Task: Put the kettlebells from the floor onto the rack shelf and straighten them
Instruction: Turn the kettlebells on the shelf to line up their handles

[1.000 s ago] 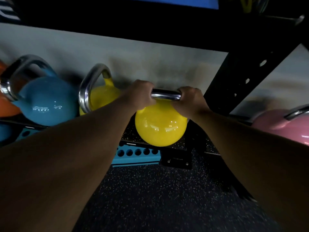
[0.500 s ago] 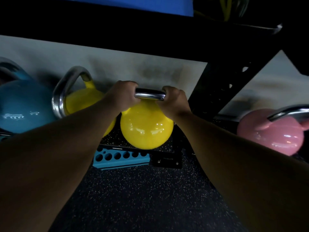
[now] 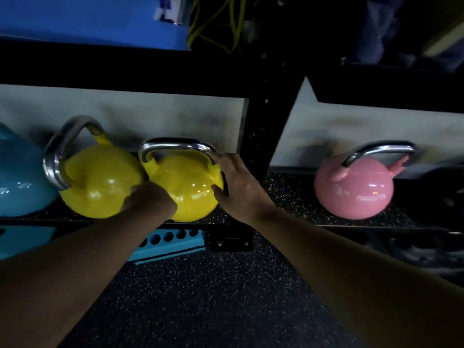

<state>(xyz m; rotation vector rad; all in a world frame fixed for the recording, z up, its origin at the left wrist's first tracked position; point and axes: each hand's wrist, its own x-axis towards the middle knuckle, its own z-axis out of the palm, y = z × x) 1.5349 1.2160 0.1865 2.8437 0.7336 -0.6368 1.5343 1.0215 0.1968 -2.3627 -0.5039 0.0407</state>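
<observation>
Your left hand [image 3: 148, 199] and right hand [image 3: 238, 187] cup the sides of the right yellow kettlebell [image 3: 185, 187], fingers spread on its body, not its handle, likely to square it. It sits on the speckled rack shelf [image 3: 288, 194] (dim room), touching its twin [image 3: 100, 182].

Shelf: low rack shelf [image 3: 288, 194] — dark, speckled mat surface.
On it, from 9 o'clock to 3 o'clock: blue kettlebell [image 3: 17, 177], two yellow kettlebells [image 3: 100, 182] [image 3: 185, 182] touching, pink kettlebell [image 3: 356, 189] — well apart.
Floor: speckled floor [image 3: 213, 297] at 6 o'clock.
</observation>
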